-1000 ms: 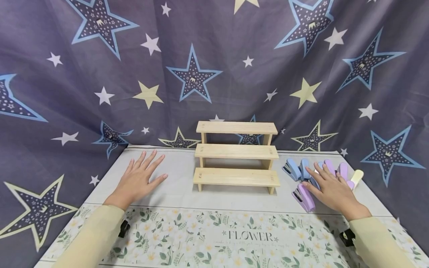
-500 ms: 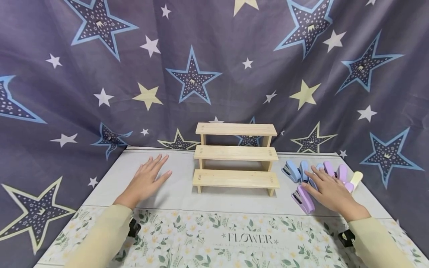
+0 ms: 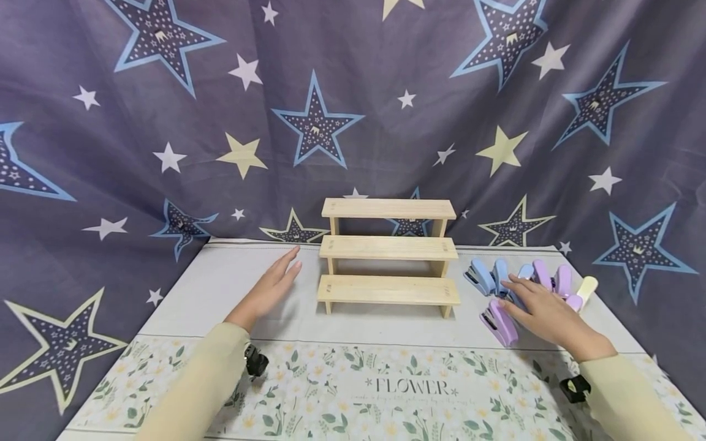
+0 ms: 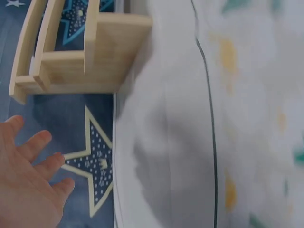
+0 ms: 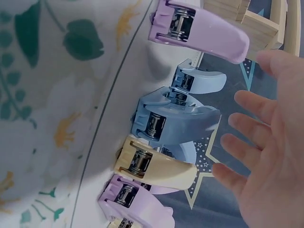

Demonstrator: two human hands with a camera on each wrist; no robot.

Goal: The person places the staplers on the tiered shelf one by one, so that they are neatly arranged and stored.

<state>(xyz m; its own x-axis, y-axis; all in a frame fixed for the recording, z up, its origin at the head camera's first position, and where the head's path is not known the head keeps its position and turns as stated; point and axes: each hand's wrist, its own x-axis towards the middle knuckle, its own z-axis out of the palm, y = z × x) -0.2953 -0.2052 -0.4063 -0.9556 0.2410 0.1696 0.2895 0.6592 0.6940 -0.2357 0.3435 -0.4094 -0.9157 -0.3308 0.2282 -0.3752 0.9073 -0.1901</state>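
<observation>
My left hand (image 3: 268,293) is raised above the white cloth, left of a three-step wooden stand (image 3: 388,289). Its fingers are extended and touch nothing; in the left wrist view the hand (image 4: 31,185) shows its spread fingers. On the right, my right hand (image 3: 551,315) hovers over a group of small staplers, fingers loosely extended. A purple stapler (image 3: 499,323) lies nearest its thumb. Blue staplers (image 3: 481,278), more purple ones (image 3: 563,280) and a pale yellow stapler (image 3: 588,289) lie around it, some partly hidden. In the right wrist view, a gap separates the fingers from the yellow stapler (image 5: 159,166).
The stand has bare steps and sits near the back edge of the table, before a dark star-patterned curtain (image 3: 353,122). Along the front runs a floral cloth band (image 3: 309,392) printed "FLOWER". A black wrist camera (image 3: 255,360) is strapped to the left sleeve.
My left hand has moved right, closer to the stand, and turned more edge-on. The right hand stays over the staplers with only a slight shift. The staplers and stand have not moved.
</observation>
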